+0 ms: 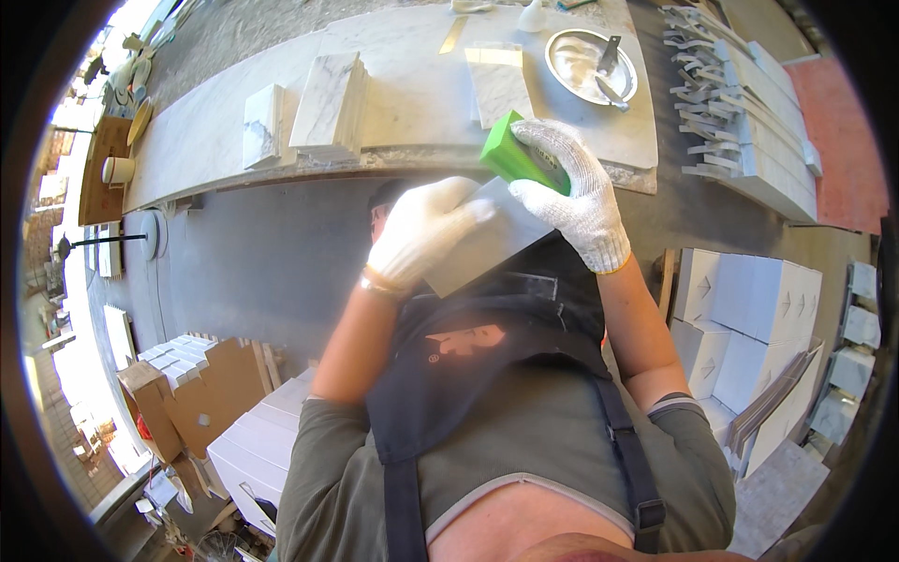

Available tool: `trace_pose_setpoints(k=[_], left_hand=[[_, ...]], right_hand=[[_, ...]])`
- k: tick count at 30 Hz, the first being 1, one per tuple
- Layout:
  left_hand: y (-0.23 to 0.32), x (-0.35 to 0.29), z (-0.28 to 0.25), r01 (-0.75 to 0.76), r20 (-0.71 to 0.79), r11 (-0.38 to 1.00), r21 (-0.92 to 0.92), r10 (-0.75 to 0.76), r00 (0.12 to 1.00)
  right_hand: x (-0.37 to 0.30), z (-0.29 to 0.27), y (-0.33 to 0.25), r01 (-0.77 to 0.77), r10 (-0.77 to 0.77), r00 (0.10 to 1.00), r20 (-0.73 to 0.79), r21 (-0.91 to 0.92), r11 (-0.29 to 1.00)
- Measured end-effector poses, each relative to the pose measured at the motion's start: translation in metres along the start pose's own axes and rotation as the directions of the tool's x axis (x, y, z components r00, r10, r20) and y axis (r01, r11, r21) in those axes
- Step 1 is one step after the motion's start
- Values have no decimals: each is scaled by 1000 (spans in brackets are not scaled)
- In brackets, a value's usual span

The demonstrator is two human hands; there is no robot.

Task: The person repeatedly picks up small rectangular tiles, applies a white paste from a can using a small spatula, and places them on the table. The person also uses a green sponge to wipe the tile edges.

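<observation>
My left hand (417, 229), in a white knit glove, is closed around a pale grey rectangular tile (489, 248), held tilted in front of my dark apron. The fingers lie over its upper side. In my right hand (582, 201), gloved the same way, is a bright green sanding block (510, 155) with a dark side. The block is at the tile's upper right end, where the two look to be touching. Part of the block is hidden by the right fingers.
Ahead is a stone-topped bench (403, 112) bearing a stack of marbled tiles (328, 108), a smaller stack (263, 126), more tiles (499, 89) and a white bowl (562, 70) with paste and a spatula. White boxes (758, 295) stand right; cardboard boxes (211, 393) stand left.
</observation>
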State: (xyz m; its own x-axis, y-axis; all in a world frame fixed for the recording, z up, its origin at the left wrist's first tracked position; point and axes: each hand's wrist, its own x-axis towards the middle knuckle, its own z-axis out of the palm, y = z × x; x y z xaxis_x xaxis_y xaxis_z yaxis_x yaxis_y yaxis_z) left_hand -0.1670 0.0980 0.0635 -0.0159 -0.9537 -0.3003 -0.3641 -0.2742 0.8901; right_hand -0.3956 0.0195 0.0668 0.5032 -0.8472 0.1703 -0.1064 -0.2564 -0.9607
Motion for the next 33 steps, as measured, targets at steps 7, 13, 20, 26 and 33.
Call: trace_pose_setpoints(k=[7, 13, 20, 26, 33], left_hand=[[-1, -1, -18, 51, -72, 987, -153, -62, 995], [0, -1, -3, 27, 17, 993, -114, -25, 1000], [1, -2, -14, -4, -50, 1000, -16, 4, 999], [1, -2, -10, 22, -32, 990, -141, -27, 999], [4, -2, -1, -5, -15, 997, -74, 4, 1000]], right_hand=[[-8, -2, -1, 45, -39, 993, 108, -52, 998], [4, -1, 6, 74, -73, 997, 27, -40, 996], [-1, 2, 0, 0, -1, 999, 55, 7, 1000], [3, -4, -2, 30, -26, 998, 57, -65, 997], [4, 3, -3, 3, -3, 1000, 10, 49, 999]])
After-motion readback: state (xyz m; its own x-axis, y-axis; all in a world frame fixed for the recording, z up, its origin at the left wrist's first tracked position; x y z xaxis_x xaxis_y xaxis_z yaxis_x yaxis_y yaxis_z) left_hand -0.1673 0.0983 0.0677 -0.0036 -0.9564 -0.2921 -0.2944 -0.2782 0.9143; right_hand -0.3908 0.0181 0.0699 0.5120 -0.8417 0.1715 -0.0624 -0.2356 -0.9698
